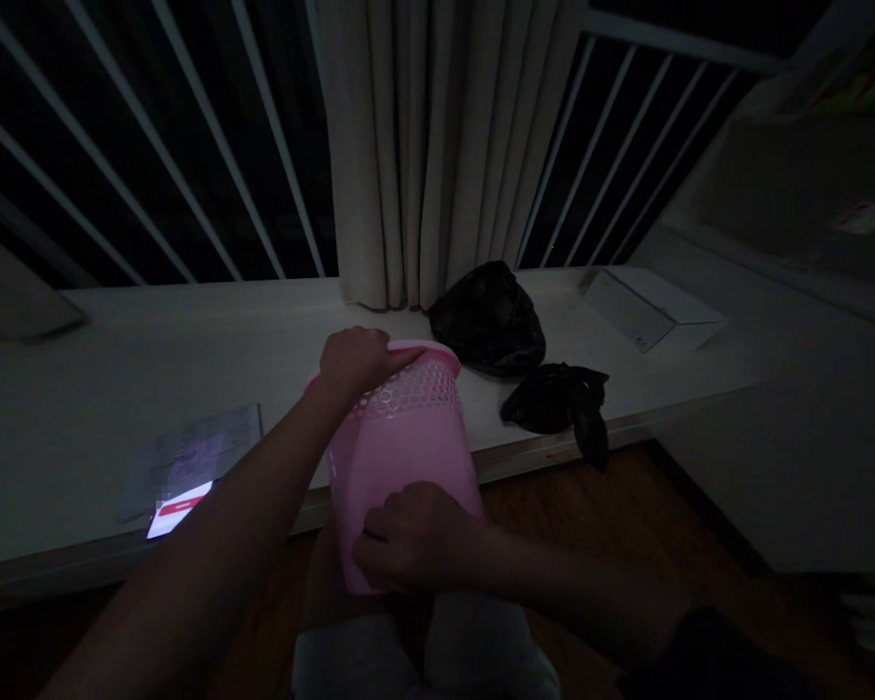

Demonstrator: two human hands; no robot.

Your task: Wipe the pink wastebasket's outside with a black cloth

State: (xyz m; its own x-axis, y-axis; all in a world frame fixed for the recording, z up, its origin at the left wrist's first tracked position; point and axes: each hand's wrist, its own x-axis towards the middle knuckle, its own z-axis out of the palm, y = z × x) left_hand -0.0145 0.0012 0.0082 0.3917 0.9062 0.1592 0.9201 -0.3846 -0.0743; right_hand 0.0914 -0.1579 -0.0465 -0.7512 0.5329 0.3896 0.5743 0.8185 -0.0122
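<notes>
A pink plastic basket (408, 442) with a honeycomb-patterned upper band is held tilted at the edge of the white ledge, above the person's legs. My left hand (357, 365) grips its rim at the top, thumb stretched along the edge. Against the basket's lower front lies my right hand (415, 540), fingers curled in; whether something small is between them is too dark to tell. Right of the basket, a large crumpled black plastic bag (488, 321) and a smaller knotted one (558, 399) rest on the ledge, the smaller one hanging over the front edge.
The white ledge (277, 335) runs along a barred window with a beige curtain (437, 146). A white box (648, 306) stands at the right end. On the left lie a flat sheet or booklet (211, 447) and a lit phone (179, 510). Wooden floor shows below.
</notes>
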